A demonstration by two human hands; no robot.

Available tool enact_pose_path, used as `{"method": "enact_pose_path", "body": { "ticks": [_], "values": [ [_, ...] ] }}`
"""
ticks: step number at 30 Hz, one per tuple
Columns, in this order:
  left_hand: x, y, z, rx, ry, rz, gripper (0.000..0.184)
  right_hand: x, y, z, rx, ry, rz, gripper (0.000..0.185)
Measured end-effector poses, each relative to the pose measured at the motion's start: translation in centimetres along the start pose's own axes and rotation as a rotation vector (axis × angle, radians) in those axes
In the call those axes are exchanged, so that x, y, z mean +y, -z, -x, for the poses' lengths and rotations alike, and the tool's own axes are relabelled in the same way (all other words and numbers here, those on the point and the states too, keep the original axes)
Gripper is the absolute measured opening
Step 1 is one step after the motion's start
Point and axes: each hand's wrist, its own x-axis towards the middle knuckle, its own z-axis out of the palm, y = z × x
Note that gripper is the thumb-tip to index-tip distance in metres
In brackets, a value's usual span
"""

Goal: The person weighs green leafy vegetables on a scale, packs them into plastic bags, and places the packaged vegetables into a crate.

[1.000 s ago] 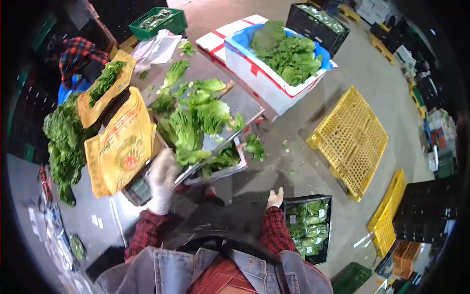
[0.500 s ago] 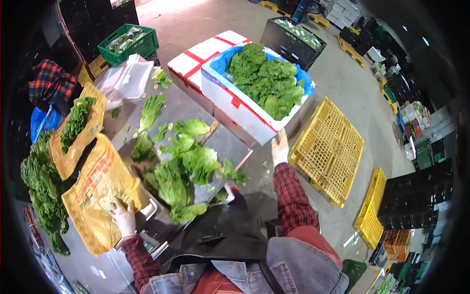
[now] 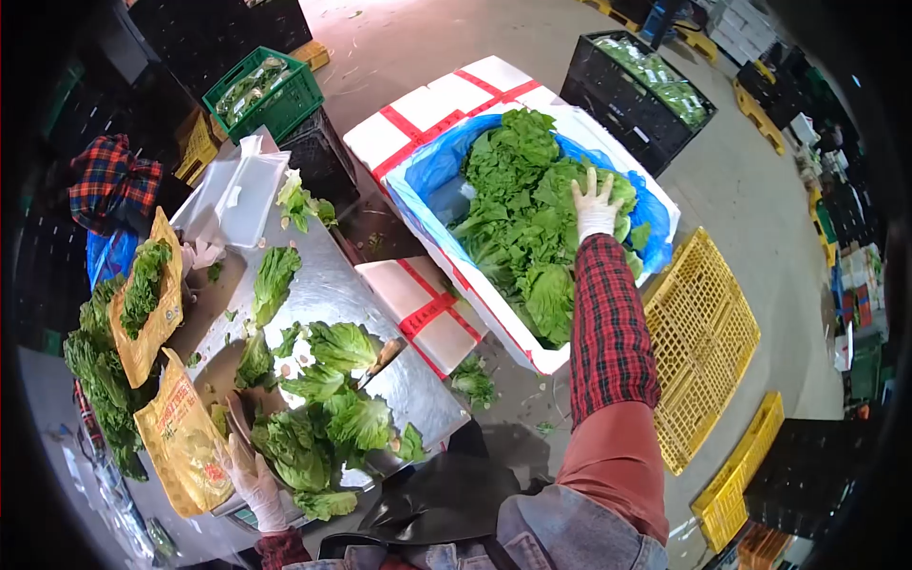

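My right hand point(image 3: 597, 202), in a whitish glove, reaches into a white foam box point(image 3: 446, 261) lined with blue plastic point(image 3: 427, 171). Its fingers are spread on the leafy green lettuce point(image 3: 513, 214) inside. My left hand point(image 3: 255, 484), gloved too, lies with outstretched fingers against the edge of a yellow printed bag point(image 3: 185, 446). Beside it, loose lettuce heads point(image 3: 294, 446) and torn leaves cover part of the metal table point(image 3: 328, 275). Nothing is visible in either hand.
Across the table are a co-worker's plaid sleeve point(image 3: 116, 185) and gloved hand point(image 3: 201, 255), near another yellow bag point(image 3: 142, 332) holding greens. Clear plastic bags point(image 3: 242, 204) lie at the far end. Green point(image 3: 261, 90) and black point(image 3: 613, 100) crates stand behind; a yellow pallet point(image 3: 703, 347) is right.
My right hand has moved from the foam box's near corner onto the lettuce inside. My left hand has slid from the yellow bag's middle to its edge. The camera view has shifted.
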Motion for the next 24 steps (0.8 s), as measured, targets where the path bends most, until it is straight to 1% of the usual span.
{"method": "enact_pose_path", "body": {
  "ticks": [2,3,4,6,7,8,10,11,13,14,15,16,17,18,19,20,21,22,24],
  "values": [
    [1.4,-1.0,-0.8,0.007,-0.029,0.022,0.060,1.7,1.2,-0.9,-0.137,0.036,-0.039,0.071],
    [2.0,-1.0,-1.3,0.002,-0.050,0.030,0.060,2.8,0.8,-1.0,-0.160,0.035,-0.041,0.071],
    [3.2,-1.1,-2.1,-0.012,-0.057,0.023,0.060,4.2,0.5,-1.6,-0.070,0.045,-0.279,0.068],
    [6.8,-2.2,-3.8,-0.085,-0.086,0.203,0.059,6.7,1.0,-2.7,0.138,0.058,-0.741,0.061],
    [8.8,-2.7,-4.5,-0.119,-0.100,0.295,0.058,7.2,1.4,-2.3,0.135,0.051,-0.736,0.061],
    [11.0,-3.5,-5.3,-0.123,-0.105,0.301,0.058,7.5,2.5,-1.6,0.092,-0.031,-1.105,0.052],
    [15.9,-5.6,-6.7,-0.368,-0.006,0.794,0.055,7.6,6.0,0.4,-0.003,-0.202,-1.837,0.038],
    [18.4,-6.6,-7.5,-0.476,-0.001,0.923,0.060,7.1,8.5,2.2,0.004,-0.200,-1.834,0.038],
    [24.2,-7.1,-8.8,-0.701,0.017,1.164,0.073,5.0,14.1,6.3,-0.032,0.061,-1.190,0.052],
    [26.9,-6.9,-9.2,-0.819,0.035,1.278,0.081,3.4,17.2,6.9,-0.271,-0.133,-1.557,0.052],
    [28.4,-8.1,-9.6,-0.959,0.132,1.441,0.085,1.6,19.2,7.2,-0.526,-0.347,-1.904,0.052],
    [29.2,-9.2,-9.5,-1.105,0.236,1.598,0.088,-0.6,17.4,7.7,-0.700,-0.390,-2.266,0.051],
    [29.8,-9.1,-8.8,-1.119,0.240,1.587,0.088,-2.5,15.4,8.4,-0.874,-0.439,-2.628,0.049],
    [30.6,-9.2,-8.0,-1.137,0.282,1.654,0.085,-3.0,17.2,9.1,-0.602,0.225,-2.139,0.047],
    [31.5,-9.2,-7.4,-1.154,0.323,1.721,0.081,-3.5,19.2,9.8,-0.336,0.730,-1.528,0.046],
    [32.0,-9.4,-6.9,-1.164,0.367,1.789,0.078,-5.7,20.7,10.9,-0.656,0.474,-2.028,0.044],
    [31.5,-10.0,-6.7,-1.179,0.369,1.779,0.078,-7.3,21.3,11.7,-0.989,0.135,-2.491,0.043],
    [29.8,-10.9,-6.5,-1.157,0.498,1.783,0.077,-6.7,20.6,11.3,-0.985,0.124,-2.496,0.043],
    [25.7,-12.0,-6.2,-1.094,0.756,1.781,0.076,-4.5,17.0,8.4,-0.712,0.188,-2.168,0.040]
  ]
}}
